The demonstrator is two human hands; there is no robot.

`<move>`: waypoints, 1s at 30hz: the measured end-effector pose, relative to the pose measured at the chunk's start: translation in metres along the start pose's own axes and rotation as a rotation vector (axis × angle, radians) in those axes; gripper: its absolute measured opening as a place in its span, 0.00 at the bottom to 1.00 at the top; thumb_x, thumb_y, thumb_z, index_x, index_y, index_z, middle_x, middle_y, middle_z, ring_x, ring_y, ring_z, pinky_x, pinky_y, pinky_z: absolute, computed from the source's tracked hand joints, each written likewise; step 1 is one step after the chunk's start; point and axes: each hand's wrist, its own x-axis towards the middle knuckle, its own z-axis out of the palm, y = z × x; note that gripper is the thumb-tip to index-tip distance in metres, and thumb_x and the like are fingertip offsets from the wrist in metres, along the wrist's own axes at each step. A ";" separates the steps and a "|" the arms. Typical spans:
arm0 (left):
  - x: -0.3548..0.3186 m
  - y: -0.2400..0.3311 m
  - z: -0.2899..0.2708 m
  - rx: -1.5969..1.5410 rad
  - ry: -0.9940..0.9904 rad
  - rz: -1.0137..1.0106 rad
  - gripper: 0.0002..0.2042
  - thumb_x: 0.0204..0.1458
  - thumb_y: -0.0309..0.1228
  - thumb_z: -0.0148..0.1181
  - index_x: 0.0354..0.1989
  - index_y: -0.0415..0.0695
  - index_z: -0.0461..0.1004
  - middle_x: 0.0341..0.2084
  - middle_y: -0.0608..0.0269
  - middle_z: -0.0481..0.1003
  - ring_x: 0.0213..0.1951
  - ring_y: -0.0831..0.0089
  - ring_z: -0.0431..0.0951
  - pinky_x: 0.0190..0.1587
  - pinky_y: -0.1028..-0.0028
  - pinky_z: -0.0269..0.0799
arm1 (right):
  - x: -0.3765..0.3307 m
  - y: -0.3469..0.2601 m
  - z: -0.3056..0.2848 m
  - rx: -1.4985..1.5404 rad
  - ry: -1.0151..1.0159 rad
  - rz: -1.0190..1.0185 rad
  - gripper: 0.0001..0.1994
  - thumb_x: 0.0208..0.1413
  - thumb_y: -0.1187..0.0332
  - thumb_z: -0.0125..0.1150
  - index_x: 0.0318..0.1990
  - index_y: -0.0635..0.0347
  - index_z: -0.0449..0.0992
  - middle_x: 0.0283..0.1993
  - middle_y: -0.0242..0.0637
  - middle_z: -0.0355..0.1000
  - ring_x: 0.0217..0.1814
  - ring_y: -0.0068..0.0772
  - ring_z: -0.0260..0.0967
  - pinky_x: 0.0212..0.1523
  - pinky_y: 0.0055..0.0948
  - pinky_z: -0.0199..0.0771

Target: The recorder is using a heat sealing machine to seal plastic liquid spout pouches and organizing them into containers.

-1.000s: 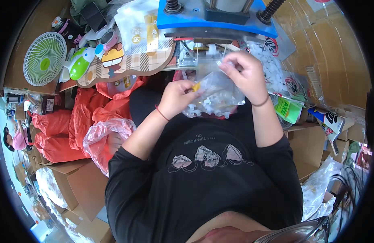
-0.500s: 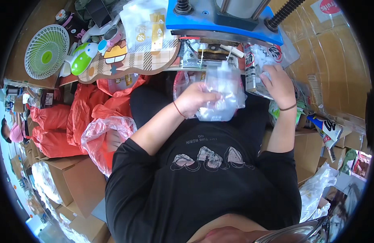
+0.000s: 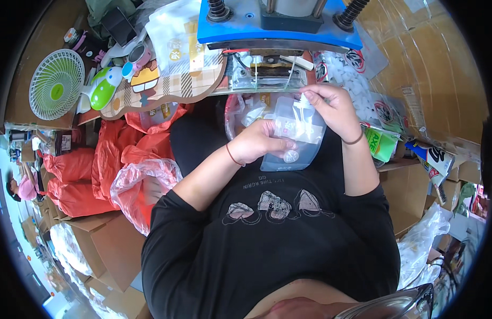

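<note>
Here, left hand (image 3: 256, 142) and right hand (image 3: 333, 106), fingers pinching clear pouch (image 3: 296, 133), contents indistinct

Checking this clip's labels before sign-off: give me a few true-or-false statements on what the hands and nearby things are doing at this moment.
1. Both hands hold a clear plastic pouch. True: the left hand grips its side, the right hand pinches its top.
2. The pouch is empty. False: small pale items show inside.
3. A blue machine sits above the hands. True.
4. A small fan stands at the person's right. False: it is at the left.
5. Orange bags lie left of the left forearm. True.
</note>
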 end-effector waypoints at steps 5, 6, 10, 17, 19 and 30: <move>0.005 -0.012 -0.019 -0.094 0.014 0.018 0.15 0.56 0.23 0.62 0.52 0.38 0.76 0.44 0.60 0.80 0.44 0.73 0.81 0.48 0.72 0.78 | -0.011 -0.002 -0.019 -0.323 0.092 -0.148 0.16 0.65 0.61 0.55 0.51 0.62 0.77 0.49 0.42 0.76 0.47 0.37 0.73 0.48 0.31 0.71; 0.005 -0.010 -0.022 -0.098 0.037 0.011 0.15 0.56 0.22 0.62 0.52 0.38 0.76 0.43 0.59 0.80 0.44 0.73 0.81 0.48 0.72 0.78 | -0.014 -0.001 -0.026 -0.609 0.176 -0.219 0.17 0.65 0.59 0.55 0.51 0.62 0.77 0.50 0.43 0.74 0.49 0.41 0.72 0.49 0.33 0.70; 0.013 0.005 -0.035 -0.161 0.125 0.079 0.14 0.56 0.22 0.62 0.51 0.37 0.76 0.42 0.59 0.81 0.43 0.71 0.82 0.49 0.71 0.78 | -0.035 0.024 -0.041 -0.957 0.147 -0.155 0.19 0.63 0.55 0.55 0.52 0.62 0.74 0.52 0.46 0.69 0.51 0.51 0.68 0.52 0.37 0.68; 0.027 0.032 -0.057 -0.215 0.210 0.132 0.14 0.56 0.22 0.62 0.50 0.36 0.76 0.42 0.56 0.80 0.42 0.70 0.82 0.47 0.71 0.78 | -0.043 0.036 -0.044 -0.563 -0.048 -0.005 0.19 0.61 0.57 0.58 0.50 0.63 0.72 0.50 0.45 0.67 0.50 0.50 0.66 0.52 0.36 0.67; 0.030 0.029 -0.057 -0.201 0.212 0.132 0.16 0.57 0.25 0.62 0.53 0.35 0.72 0.39 0.56 0.80 0.39 0.70 0.82 0.45 0.72 0.78 | -0.047 0.043 -0.046 -0.494 -0.036 -0.010 0.17 0.62 0.60 0.57 0.50 0.63 0.71 0.50 0.45 0.66 0.50 0.48 0.66 0.52 0.35 0.67; -0.032 0.058 -0.170 1.907 1.182 0.697 0.26 0.56 0.37 0.61 0.60 0.39 0.64 0.56 0.45 0.68 0.57 0.48 0.68 0.58 0.55 0.64 | -0.039 0.059 -0.040 -0.580 0.291 -0.070 0.12 0.66 0.66 0.51 0.52 0.64 0.71 0.44 0.39 0.71 0.45 0.34 0.68 0.51 0.29 0.67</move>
